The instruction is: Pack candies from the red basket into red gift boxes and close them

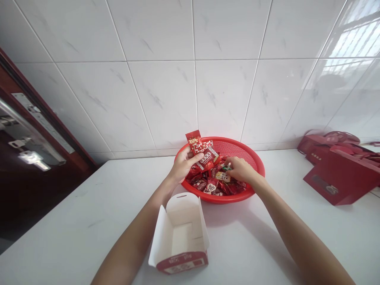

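A red plastic basket (259, 158) near the wall holds a heap of wrapped candies (212, 187), mostly red. My left hand (185, 163) is closed round several red candy packets (194, 141) at the basket's left side. Inside the basket at the right, my right hand (240, 169) has its fingers bent down among the candies, near a green wrapper; its fingertips are partly hidden. In front of the basket stands an open paper box (181, 233), white inside with a red printed front, and nothing shows in it.
Red gift boxes (341, 174) with handles stand at the right on the white table (83, 206). A tiled wall (160, 99) runs behind the table. At the left is a dark red door (35, 158) with keys in its lock.
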`<state>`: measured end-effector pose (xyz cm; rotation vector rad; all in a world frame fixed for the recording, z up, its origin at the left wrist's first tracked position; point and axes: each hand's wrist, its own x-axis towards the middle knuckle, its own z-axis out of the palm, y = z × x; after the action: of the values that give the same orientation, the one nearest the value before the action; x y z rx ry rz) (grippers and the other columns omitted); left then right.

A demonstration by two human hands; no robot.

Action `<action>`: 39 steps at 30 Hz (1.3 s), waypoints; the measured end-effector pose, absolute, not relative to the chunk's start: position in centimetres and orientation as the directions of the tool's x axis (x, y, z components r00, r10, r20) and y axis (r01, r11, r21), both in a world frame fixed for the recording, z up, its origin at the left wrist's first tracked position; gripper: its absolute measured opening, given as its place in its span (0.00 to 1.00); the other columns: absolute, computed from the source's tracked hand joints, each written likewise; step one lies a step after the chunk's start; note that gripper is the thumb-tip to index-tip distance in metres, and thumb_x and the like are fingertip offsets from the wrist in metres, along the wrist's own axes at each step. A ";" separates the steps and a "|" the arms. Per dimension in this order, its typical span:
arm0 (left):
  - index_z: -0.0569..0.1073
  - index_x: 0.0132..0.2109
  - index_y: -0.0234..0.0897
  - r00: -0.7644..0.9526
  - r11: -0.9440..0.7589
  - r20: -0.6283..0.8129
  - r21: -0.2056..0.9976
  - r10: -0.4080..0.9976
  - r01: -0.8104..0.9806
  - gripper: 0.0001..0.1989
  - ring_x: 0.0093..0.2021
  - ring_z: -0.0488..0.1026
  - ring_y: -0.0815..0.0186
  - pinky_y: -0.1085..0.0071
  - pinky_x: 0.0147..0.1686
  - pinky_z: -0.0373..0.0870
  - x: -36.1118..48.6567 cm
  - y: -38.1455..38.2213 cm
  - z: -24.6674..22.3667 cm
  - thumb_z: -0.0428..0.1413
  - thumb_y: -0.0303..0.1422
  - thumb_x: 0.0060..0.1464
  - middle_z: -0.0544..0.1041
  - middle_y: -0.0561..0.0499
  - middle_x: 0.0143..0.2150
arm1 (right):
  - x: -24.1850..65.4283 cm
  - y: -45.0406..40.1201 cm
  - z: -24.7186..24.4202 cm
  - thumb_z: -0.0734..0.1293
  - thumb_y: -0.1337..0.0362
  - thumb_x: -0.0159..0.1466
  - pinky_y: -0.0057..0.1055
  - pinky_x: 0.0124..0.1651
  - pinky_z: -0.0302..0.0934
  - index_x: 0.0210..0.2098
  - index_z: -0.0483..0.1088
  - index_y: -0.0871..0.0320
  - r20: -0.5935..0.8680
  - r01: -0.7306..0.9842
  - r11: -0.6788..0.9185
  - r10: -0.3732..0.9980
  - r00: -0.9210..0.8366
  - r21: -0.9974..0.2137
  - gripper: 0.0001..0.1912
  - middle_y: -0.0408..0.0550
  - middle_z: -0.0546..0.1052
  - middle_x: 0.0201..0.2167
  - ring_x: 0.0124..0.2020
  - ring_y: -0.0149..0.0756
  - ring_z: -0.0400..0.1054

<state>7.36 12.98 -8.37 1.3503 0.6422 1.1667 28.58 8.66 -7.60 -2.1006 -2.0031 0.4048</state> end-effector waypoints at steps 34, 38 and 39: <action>0.77 0.50 0.37 0.378 -0.149 0.249 0.950 0.892 -0.275 0.26 0.48 0.80 0.53 0.57 0.52 0.75 7.4 13.0 -8.5 0.73 0.40 0.44 0.83 0.46 0.49 | 28.6 8.7 -7.5 0.70 0.71 0.57 0.32 0.31 0.57 0.46 0.74 0.56 -0.126 0.949 -0.061 0.992 0.022 -0.310 0.17 0.53 0.79 0.42 0.41 0.47 0.73; 0.77 0.50 0.38 0.378 -0.151 0.249 0.951 0.891 -0.270 0.27 0.48 0.80 0.52 0.56 0.52 0.75 7.4 13.0 -8.5 0.73 0.40 0.44 0.83 0.46 0.48 | 28.8 8.7 -7.6 0.72 0.69 0.57 0.32 0.34 0.60 0.48 0.74 0.55 -0.111 0.937 -0.045 0.994 0.007 -0.346 0.19 0.52 0.79 0.44 0.45 0.47 0.73; 0.77 0.50 0.38 0.378 -0.151 0.248 0.951 0.892 -0.269 0.27 0.48 0.80 0.52 0.56 0.51 0.75 7.3 13.0 -8.5 0.73 0.40 0.44 0.83 0.46 0.48 | 28.8 8.6 -7.5 0.72 0.68 0.57 0.31 0.35 0.61 0.48 0.74 0.55 -0.109 0.933 -0.039 0.994 0.000 -0.358 0.19 0.51 0.79 0.44 0.45 0.46 0.73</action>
<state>7.34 13.01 -8.51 1.3478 0.6237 1.1365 28.78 8.63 -7.54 -2.0829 -2.0413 0.4970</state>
